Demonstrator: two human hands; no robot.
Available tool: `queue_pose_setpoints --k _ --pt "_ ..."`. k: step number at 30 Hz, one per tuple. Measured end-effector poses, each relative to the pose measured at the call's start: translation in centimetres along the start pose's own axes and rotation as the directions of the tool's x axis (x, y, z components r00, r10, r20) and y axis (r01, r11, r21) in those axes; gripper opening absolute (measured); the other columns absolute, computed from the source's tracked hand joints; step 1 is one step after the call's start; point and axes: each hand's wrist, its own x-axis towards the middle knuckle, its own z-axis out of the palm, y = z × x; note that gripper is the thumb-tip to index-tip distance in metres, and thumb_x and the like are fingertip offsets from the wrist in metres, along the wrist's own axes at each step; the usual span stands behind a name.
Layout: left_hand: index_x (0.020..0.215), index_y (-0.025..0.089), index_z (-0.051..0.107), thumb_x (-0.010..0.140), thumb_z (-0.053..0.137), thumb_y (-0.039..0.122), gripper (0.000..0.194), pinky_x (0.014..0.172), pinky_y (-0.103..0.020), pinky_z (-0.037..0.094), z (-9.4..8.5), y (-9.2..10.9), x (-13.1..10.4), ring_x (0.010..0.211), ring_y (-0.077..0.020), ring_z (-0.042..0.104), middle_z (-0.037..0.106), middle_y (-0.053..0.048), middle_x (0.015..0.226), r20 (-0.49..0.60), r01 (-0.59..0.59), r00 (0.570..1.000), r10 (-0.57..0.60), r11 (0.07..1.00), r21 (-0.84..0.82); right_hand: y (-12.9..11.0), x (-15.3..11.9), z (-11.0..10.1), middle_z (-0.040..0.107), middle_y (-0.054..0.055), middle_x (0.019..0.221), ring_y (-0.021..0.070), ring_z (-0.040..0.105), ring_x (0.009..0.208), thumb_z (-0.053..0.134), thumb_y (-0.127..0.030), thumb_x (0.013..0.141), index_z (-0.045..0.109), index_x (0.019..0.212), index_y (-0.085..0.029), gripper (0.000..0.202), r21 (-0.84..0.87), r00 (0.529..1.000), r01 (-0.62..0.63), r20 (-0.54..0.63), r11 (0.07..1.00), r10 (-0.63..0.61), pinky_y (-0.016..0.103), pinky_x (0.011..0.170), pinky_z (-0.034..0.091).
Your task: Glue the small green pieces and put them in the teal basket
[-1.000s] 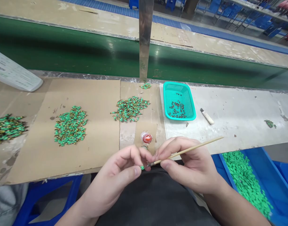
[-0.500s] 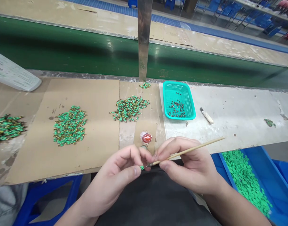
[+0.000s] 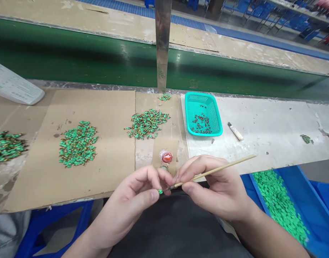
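Note:
Between thumb and fingertips, my left hand (image 3: pixel 141 195) pinches a small green piece (image 3: pixel 160 191), mostly covered by the fingers. My right hand (image 3: pixel 214 186) grips a thin paintbrush (image 3: pixel 220 167) with a light wooden handle, like a pen. The dark brush tip points left and lies close to the green piece; whether they touch I cannot tell. Just beyond the fingers, a small pot of red paint (image 3: pixel 167 157) sits on a cardboard scrap. Beyond it lies a pile of small green-and-gold pieces (image 3: pixel 148 123).
More green-and-gold heaps (image 3: pixel 78 144) lie on cardboard to the left. A turquoise basket (image 3: pixel 219 132) holds small dark pieces. Right of it lies a short white-handled tool (image 3: pixel 235 131). Below the table's right edge, a blue bin (image 3: pixel 306 200) contains many green pieces. A metal post (image 3: pixel 162 46) rises behind the table.
The green piece in my left fingers appears turned slightly, showing a little more of its surface. Both hands keep nearly the same place, and the whole view has shifted slightly.

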Motion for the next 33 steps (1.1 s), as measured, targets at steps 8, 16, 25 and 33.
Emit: queue_pose_setpoints --k 8,16,25,33 --pt "0.097 0.027 0.090 0.103 0.099 0.042 0.019 0.095 -0.024 0.063 0.07 0.06 0.17 0.101 -0.0183 0.079 0.090 -0.002 0.113 0.011 0.002 1.000 -0.002 1.000 -0.006 -0.11 0.04 -0.01 0.092 0.005 0.099 0.0193 0.089 0.089 0.083 -0.003 0.099 0.085 0.104 -0.023 0.021 0.004 1.000 -0.010 0.009 1.000 0.010 0.030 0.085 0.071" --pt "0.098 0.027 0.090 0.105 0.097 0.040 0.016 0.094 -0.025 0.063 -0.01 0.05 0.25 0.102 -0.0184 0.079 0.090 -0.002 0.113 0.023 -0.004 1.000 0.004 1.000 -0.011 -0.13 0.06 -0.08 0.092 0.006 0.099 0.0192 0.090 0.089 0.084 -0.003 0.100 0.086 0.105 -0.023 0.020 0.033 1.000 -0.005 0.011 0.999 0.005 0.029 0.086 0.072" --pt "0.098 0.027 0.090 0.105 0.097 0.040 0.016 0.096 -0.026 0.063 -0.20 -0.09 0.18 0.102 -0.0194 0.079 0.090 -0.003 0.115 0.020 0.000 1.000 0.000 1.000 -0.011 0.15 -0.02 -0.11 0.092 0.005 0.100 0.0197 0.089 0.089 0.083 -0.002 0.099 0.085 0.104 -0.023 0.021 0.025 1.000 -0.003 0.014 1.000 0.002 0.030 0.086 0.072" --pt "0.095 0.027 0.090 0.101 0.100 0.042 0.019 0.092 -0.028 0.063 0.00 0.09 0.20 0.098 -0.0208 0.079 0.090 -0.004 0.110 -0.011 0.010 1.000 -0.010 1.000 -0.013 0.20 0.04 0.03 0.092 0.006 0.100 0.0205 0.090 0.090 0.085 -0.004 0.100 0.086 0.105 -0.023 0.020 0.071 1.000 -0.020 0.019 0.997 0.019 0.032 0.086 0.073"
